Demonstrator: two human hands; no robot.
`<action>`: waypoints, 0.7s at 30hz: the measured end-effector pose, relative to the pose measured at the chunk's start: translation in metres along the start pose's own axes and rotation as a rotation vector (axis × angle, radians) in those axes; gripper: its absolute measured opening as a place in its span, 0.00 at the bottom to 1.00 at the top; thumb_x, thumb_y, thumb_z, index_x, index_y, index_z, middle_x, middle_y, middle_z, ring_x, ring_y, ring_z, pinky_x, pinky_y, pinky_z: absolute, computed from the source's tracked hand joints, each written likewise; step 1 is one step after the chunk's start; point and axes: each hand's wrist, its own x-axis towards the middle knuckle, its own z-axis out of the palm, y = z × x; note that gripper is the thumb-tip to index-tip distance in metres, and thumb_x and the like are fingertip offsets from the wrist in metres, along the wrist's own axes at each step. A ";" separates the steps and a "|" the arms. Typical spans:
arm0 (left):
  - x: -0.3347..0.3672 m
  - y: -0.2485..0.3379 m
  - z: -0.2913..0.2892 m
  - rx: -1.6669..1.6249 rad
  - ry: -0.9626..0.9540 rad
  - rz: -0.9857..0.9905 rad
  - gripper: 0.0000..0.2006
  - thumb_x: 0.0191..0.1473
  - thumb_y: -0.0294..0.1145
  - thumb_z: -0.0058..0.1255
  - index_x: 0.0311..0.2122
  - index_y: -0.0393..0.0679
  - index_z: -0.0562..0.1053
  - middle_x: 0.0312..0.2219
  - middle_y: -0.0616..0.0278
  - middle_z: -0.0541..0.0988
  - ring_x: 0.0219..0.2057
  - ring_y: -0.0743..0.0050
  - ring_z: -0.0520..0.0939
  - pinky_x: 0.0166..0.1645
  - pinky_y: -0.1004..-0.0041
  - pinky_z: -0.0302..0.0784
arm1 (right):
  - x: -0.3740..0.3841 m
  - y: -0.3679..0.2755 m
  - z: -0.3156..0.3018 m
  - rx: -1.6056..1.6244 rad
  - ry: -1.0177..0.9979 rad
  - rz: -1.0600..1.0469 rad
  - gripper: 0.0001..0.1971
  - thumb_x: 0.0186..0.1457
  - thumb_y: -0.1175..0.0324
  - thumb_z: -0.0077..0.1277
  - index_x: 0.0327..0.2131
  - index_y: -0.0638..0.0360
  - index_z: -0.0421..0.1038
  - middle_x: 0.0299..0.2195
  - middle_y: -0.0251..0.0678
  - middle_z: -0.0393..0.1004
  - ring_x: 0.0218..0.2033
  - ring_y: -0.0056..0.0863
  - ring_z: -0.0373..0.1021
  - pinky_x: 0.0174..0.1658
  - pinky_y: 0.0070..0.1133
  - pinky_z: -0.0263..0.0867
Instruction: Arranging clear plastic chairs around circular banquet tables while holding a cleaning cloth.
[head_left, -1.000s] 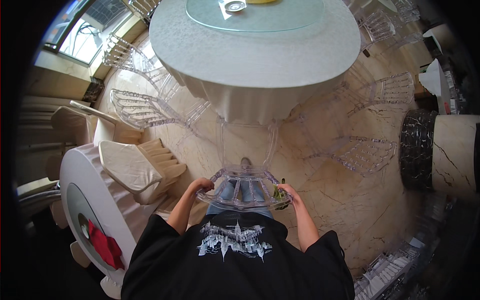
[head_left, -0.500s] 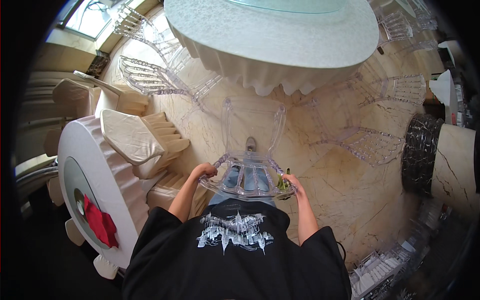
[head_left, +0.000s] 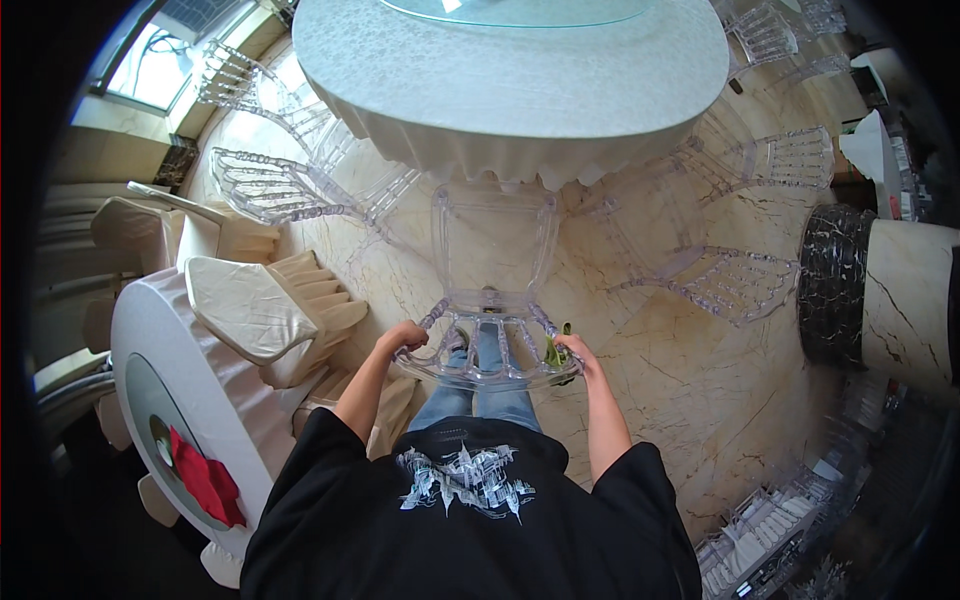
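A clear plastic chair (head_left: 490,250) stands in front of me on the marble floor, its seat toward the round table (head_left: 520,90) with the pale green cloth. My left hand (head_left: 405,335) grips the left end of the chair's backrest top rail. My right hand (head_left: 572,350) grips the right end of that rail and also holds a small green cloth or item (head_left: 556,350) against it. My legs in blue jeans show through the backrest.
More clear chairs (head_left: 290,190) stand left of the table and others (head_left: 740,280) to the right. A cream-covered chair (head_left: 260,310) and a second round table (head_left: 160,400) with a red napkin (head_left: 205,480) lie at my left. A dark marble column base (head_left: 835,285) stands right.
I have shifted slightly while gripping the chair; the chair's seat now reaches nearer the table's cloth edge. Both hands keep their grip on the backrest.
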 end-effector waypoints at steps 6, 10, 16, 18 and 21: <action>0.008 -0.010 0.010 -0.042 0.019 -0.089 0.11 0.38 0.35 0.49 0.12 0.41 0.70 0.10 0.62 0.71 0.14 0.74 0.70 0.22 0.72 0.65 | -0.005 0.003 0.004 -0.081 0.046 0.082 0.11 0.41 0.62 0.49 0.18 0.60 0.68 0.15 0.27 0.66 0.15 0.17 0.62 0.20 0.18 0.56; 0.014 -0.009 0.012 -0.211 0.007 -0.050 0.12 0.41 0.34 0.51 0.15 0.37 0.71 0.12 0.61 0.71 0.12 0.74 0.69 0.19 0.72 0.64 | 0.020 0.042 -0.013 0.261 0.080 0.171 0.10 0.43 0.62 0.48 0.20 0.60 0.69 0.16 0.29 0.68 0.17 0.20 0.65 0.22 0.18 0.60; 0.014 -0.026 0.023 -0.560 0.020 -0.086 0.18 0.49 0.41 0.45 0.25 0.31 0.71 0.17 0.54 0.74 0.13 0.70 0.70 0.21 0.70 0.68 | 0.005 0.024 0.016 0.645 0.065 0.214 0.11 0.46 0.63 0.45 0.26 0.61 0.70 0.20 0.34 0.72 0.19 0.27 0.69 0.26 0.21 0.67; 0.006 -0.023 0.020 -0.714 -0.039 -0.096 0.20 0.49 0.42 0.40 0.28 0.29 0.70 0.19 0.52 0.76 0.16 0.67 0.74 0.23 0.68 0.72 | 0.011 0.040 0.015 0.670 0.118 0.164 0.12 0.46 0.61 0.45 0.26 0.62 0.70 0.21 0.35 0.72 0.20 0.27 0.69 0.27 0.22 0.68; -0.012 -0.030 0.010 -0.528 0.078 0.028 0.21 0.50 0.43 0.36 0.34 0.30 0.69 0.22 0.51 0.76 0.18 0.65 0.76 0.24 0.67 0.73 | 0.007 0.053 0.025 0.779 0.103 0.043 0.14 0.50 0.57 0.41 0.28 0.59 0.70 0.24 0.37 0.73 0.24 0.29 0.70 0.29 0.26 0.68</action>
